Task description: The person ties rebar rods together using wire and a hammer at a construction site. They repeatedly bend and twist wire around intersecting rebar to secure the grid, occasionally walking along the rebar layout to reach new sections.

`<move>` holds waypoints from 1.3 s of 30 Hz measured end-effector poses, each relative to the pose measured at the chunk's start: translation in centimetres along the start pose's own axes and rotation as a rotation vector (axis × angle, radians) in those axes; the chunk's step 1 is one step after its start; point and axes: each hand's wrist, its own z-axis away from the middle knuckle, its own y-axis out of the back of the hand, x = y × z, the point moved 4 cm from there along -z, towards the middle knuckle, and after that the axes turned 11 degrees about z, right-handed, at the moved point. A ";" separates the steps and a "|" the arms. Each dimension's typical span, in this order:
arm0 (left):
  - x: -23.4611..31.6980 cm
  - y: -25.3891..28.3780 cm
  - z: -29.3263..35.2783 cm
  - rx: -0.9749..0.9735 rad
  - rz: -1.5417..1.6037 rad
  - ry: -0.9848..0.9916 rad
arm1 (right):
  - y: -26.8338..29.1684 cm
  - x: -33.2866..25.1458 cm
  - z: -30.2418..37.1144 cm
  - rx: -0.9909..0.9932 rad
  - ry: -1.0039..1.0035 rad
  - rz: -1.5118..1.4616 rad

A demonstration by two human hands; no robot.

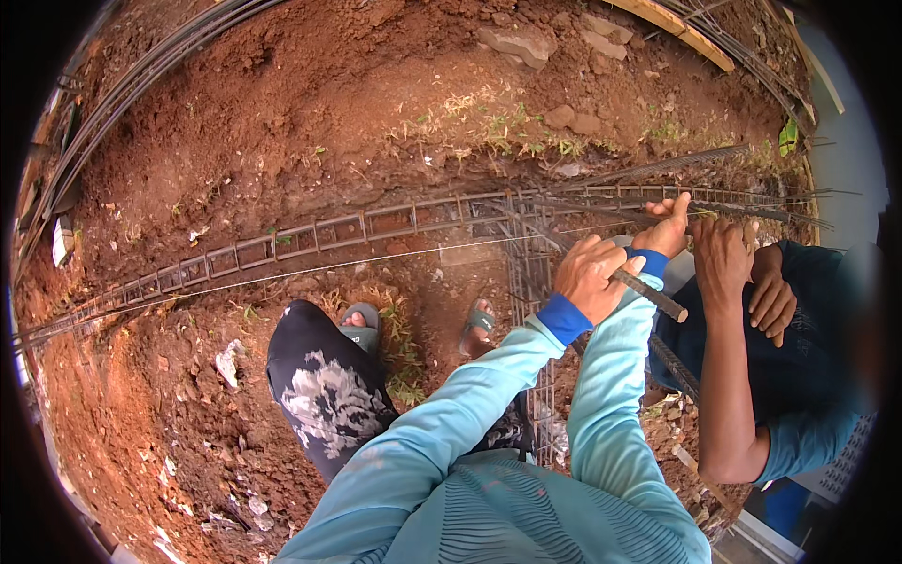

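Observation:
My left hand (589,280) is closed around a ribbed steel bar (658,297), its cut end sticking out past my fingers to the right. Just beyond it, my right hand (665,227) has its fingers curled beside the bars at the cage junction; what it grips is hidden. Beneath both hands, a long rebar cage (362,226) with square ties runs from left to right. A second rebar cage (543,395) meets it and comes toward me. Close to my right hand, a co-worker's hand (722,258) is closed near the bars.
A taut pale string (376,262) runs alongside the long cage. The co-worker (799,348) crouches at the right in a dark top. Bundled steel rods (141,80) curve across the far left. A wooden plank (681,33) lies at the far right, above stone slabs (519,44) on red soil.

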 end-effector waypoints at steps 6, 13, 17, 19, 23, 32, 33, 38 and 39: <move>-0.6 -0.2 0.1 -0.029 -0.023 0.016 | 5.0 0.8 6.1 -0.344 0.034 -0.125; -2.2 0.2 -0.5 -0.139 -0.016 0.160 | 11.0 5.5 9.8 -0.224 0.069 -0.251; -0.5 0.6 -0.6 -0.155 0.001 0.238 | 14.9 7.7 10.9 -0.243 0.175 -0.254; -0.5 0.8 -0.1 -0.140 -0.030 0.178 | 14.6 8.1 12.0 -0.209 0.145 -0.245; -0.9 1.3 0.3 -0.141 -0.033 0.129 | 15.2 8.4 14.7 -0.203 0.117 -0.221; -1.1 0.7 -1.9 -0.278 -0.085 0.265 | 11.6 6.0 12.4 -0.191 0.062 -0.184; -0.7 0.4 -2.2 -0.278 -0.054 0.256 | 10.7 5.7 11.5 -0.203 0.041 -0.165; -1.5 -0.5 -2.6 -0.244 -0.035 0.052 | 5.4 3.3 9.0 -0.269 -0.016 -0.184; -1.1 -0.7 -2.6 -0.246 -0.046 0.013 | 5.1 3.0 8.6 -0.271 -0.020 -0.189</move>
